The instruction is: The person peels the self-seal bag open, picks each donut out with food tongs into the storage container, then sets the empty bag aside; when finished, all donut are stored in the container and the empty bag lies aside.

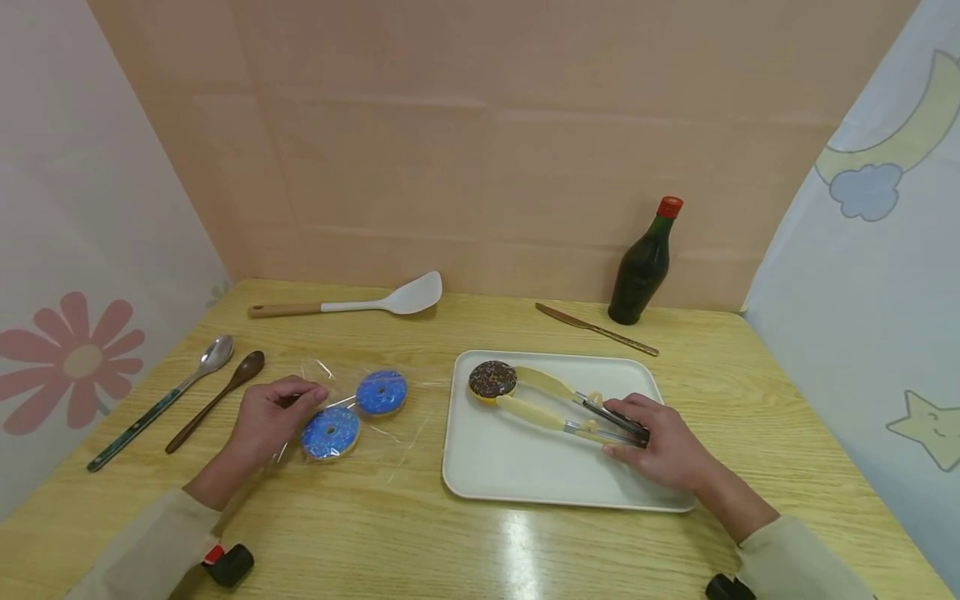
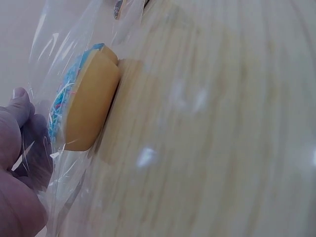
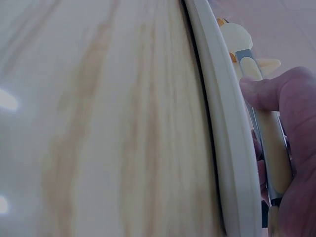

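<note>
In the head view my left hand pinches the edge of a clear plastic bag. Two toy doughnuts with blue icing, a nearer one and a farther one, lie within the bag. The left wrist view shows a doughnut's tan side through the film. On the right, my right hand grips tongs with pale yellow heads, low over a white tray. A chocolate-iced doughnut sits on the tray's left part, between or right at the tong tips.
Left of the bag lie a brown wooden spoon and a metal spoon with a green handle. A white spatula rests at the back. Behind the tray are a copper-coloured knife and a dark bottle with a red cap.
</note>
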A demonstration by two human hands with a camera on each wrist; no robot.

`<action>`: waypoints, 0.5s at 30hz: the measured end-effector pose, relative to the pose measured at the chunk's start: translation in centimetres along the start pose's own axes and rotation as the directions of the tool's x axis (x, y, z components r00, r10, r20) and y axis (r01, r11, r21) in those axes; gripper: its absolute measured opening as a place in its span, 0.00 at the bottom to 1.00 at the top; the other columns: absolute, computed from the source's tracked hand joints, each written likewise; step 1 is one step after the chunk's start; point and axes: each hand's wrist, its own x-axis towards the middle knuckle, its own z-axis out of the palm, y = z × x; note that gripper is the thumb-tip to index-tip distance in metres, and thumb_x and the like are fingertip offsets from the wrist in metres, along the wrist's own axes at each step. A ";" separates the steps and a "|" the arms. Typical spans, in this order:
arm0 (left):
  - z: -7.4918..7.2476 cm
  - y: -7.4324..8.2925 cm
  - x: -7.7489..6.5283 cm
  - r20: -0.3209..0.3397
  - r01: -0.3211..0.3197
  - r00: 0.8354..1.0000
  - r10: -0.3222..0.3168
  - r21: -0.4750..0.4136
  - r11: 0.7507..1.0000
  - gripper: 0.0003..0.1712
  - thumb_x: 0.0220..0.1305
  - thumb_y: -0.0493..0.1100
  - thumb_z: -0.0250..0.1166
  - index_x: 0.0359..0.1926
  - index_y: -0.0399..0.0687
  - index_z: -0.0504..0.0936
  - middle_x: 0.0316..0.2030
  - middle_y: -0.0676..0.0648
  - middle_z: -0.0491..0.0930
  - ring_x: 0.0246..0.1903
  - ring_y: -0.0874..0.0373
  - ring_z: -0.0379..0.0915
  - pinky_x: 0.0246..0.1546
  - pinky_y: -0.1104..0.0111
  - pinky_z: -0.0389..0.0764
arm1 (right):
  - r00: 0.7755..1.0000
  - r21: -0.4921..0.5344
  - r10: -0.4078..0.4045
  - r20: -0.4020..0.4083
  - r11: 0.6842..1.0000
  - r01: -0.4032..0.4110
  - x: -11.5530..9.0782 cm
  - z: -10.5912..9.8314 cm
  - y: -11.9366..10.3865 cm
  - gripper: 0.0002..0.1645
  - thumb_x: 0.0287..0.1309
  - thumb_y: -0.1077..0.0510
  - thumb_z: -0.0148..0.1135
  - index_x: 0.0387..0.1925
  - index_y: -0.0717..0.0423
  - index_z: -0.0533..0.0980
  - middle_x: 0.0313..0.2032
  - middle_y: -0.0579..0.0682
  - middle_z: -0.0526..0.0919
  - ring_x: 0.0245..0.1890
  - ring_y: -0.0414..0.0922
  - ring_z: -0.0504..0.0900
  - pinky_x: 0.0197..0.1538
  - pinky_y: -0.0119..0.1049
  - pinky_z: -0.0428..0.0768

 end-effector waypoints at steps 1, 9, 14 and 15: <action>0.0 0.0 0.0 0.001 0.002 1.000 -0.002 0.002 1.000 0.03 0.58 0.28 0.66 0.30 0.34 0.86 0.27 0.47 0.82 0.28 0.66 0.75 0.29 0.78 0.76 | 1.000 -0.003 0.002 0.001 1.000 -0.002 0.0 0.0 0.0 0.31 0.36 0.61 0.78 0.48 0.63 0.79 0.36 0.43 0.78 0.32 0.38 0.73 0.33 0.34 0.71; 0.0 0.1 0.0 0.005 0.002 1.000 -0.002 0.023 1.000 0.03 0.58 0.28 0.66 0.30 0.34 0.86 0.27 0.47 0.82 0.28 0.66 0.74 0.28 0.78 0.75 | 0.999 -0.002 0.038 0.020 0.999 -0.038 0.0 0.0 0.0 0.33 0.38 0.59 0.78 0.49 0.64 0.78 0.37 0.44 0.77 0.33 0.39 0.73 0.34 0.34 0.71; 0.0 0.1 0.0 0.002 -0.007 1.000 0.007 0.011 1.000 0.03 0.57 0.28 0.66 0.30 0.34 0.86 0.27 0.47 0.82 0.28 0.66 0.75 0.28 0.78 0.76 | 0.999 0.006 0.043 0.020 0.999 -0.043 0.1 0.0 -0.1 0.34 0.39 0.58 0.78 0.51 0.64 0.77 0.37 0.44 0.77 0.33 0.39 0.73 0.33 0.34 0.70; 0.0 0.1 0.0 0.002 -0.008 1.000 0.008 0.007 1.000 0.03 0.57 0.27 0.66 0.30 0.34 0.86 0.27 0.47 0.82 0.28 0.66 0.75 0.29 0.78 0.76 | 0.999 0.008 0.042 0.018 0.999 -0.042 0.1 0.0 -0.2 0.34 0.39 0.58 0.78 0.51 0.64 0.77 0.38 0.44 0.77 0.33 0.39 0.72 0.33 0.34 0.70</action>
